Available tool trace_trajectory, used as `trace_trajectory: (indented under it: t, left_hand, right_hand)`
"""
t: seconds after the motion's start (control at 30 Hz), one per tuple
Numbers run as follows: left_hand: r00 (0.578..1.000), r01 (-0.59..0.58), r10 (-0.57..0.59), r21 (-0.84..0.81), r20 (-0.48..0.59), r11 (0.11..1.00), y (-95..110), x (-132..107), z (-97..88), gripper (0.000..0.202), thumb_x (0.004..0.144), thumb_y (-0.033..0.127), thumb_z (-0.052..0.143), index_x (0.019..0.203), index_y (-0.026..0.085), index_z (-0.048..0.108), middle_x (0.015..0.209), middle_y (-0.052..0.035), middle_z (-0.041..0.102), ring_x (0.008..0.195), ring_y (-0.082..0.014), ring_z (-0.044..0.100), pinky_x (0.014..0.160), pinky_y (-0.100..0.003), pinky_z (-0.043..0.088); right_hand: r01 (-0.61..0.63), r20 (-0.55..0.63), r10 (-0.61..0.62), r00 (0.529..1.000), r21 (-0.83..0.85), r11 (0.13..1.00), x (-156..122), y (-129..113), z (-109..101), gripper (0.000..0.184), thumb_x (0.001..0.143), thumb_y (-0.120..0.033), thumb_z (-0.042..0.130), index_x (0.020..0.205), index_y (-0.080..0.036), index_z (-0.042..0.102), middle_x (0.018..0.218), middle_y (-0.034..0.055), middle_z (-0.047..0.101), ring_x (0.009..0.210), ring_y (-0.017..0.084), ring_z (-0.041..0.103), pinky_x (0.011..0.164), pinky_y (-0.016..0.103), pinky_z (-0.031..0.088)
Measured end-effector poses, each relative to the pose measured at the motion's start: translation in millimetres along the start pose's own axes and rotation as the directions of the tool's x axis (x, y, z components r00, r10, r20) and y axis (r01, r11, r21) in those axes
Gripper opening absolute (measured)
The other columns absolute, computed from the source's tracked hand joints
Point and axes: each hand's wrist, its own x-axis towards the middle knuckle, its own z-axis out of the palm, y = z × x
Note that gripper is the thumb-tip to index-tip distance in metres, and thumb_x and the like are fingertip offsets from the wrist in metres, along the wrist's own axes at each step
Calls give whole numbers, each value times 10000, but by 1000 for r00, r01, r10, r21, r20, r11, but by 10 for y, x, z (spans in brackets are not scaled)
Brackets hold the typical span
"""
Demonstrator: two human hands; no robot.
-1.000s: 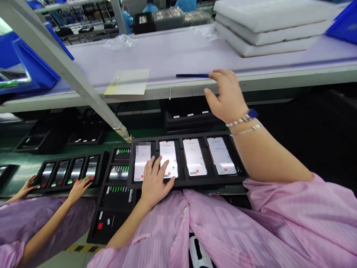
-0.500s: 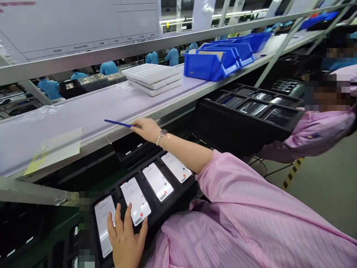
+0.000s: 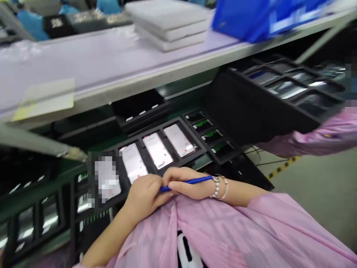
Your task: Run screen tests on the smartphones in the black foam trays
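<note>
My right hand [image 3: 184,184] is closed around a thin blue pen [image 3: 186,182] held close to my body. My left hand [image 3: 145,195] is curled and pinches the pen's left end. Both hands meet at the near edge of a black tray [image 3: 164,123] that holds several lit phones [image 3: 157,150] with white screens. A bracelet sits on my right wrist.
A co-worker's pink sleeve [image 3: 320,136] carries a black tray of dark phones [image 3: 279,96] at the right. The white shelf [image 3: 111,63] above holds a yellow paper [image 3: 44,98], stacked white foam trays [image 3: 170,22] and blue bins [image 3: 251,18]. More black trays [image 3: 36,219] lie at the left.
My right hand took the blue pen off the shelf and brought it down to my lap. My left hand left the phone screens and joined it on the pen. The view swung down.
</note>
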Motion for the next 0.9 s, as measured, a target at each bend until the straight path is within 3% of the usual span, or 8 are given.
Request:
trace_trajectory:
  t: [0.13,0.27,0.47,0.63,0.8,0.9]
  left_hand:
    - [991,-53,65,-101,115,993,66,-53,177,533,1118,513,351,803,189,634,719,-9,689,656,-150,653,603,-296,431]
    - [982,-71,96,-149,164,986,94,-141,221,598,1125,533,294,764,189,626,683,-11,666,637,-149,623,600,-309,402]
    - [971,-48,104,-252,213,966,110,-156,132,607,1125,548,260,808,185,628,710,-12,676,656,-142,622,619,-292,421]
    - [967,4,80,-326,244,945,99,-161,153,580,1123,541,284,795,193,611,692,-12,648,643,-151,599,621,-300,423]
    - [950,92,42,-407,308,909,97,-110,156,587,1115,565,278,778,199,589,685,-13,616,639,-157,572,621,-305,418]
    - [941,194,12,-565,340,802,56,-176,81,574,1106,576,300,755,204,558,666,-2,575,622,-144,531,621,-294,416]
  right_hand:
    - [-144,-126,127,984,-136,980,-216,162,54,415,965,-514,708,816,-198,484,738,-14,568,651,98,507,578,213,411]
    - [-88,-124,60,990,-230,969,-304,195,88,435,994,-464,678,722,-197,470,677,-10,549,611,97,484,538,218,387]
    - [85,-2,-87,996,-192,978,-294,118,37,350,1021,-307,643,743,-193,464,660,-33,570,570,68,503,535,192,412]
    - [75,50,-67,996,-183,980,-256,139,-64,373,1011,-314,643,730,-198,426,630,-47,521,547,64,448,506,191,368]
    - [7,44,-1,999,-140,990,-259,152,-39,408,983,-350,666,695,-198,421,622,-34,537,538,67,450,498,198,371]
    - [8,-122,-13,992,-37,999,-331,74,-173,453,959,-381,709,660,-206,417,567,-41,493,496,78,452,480,221,385]
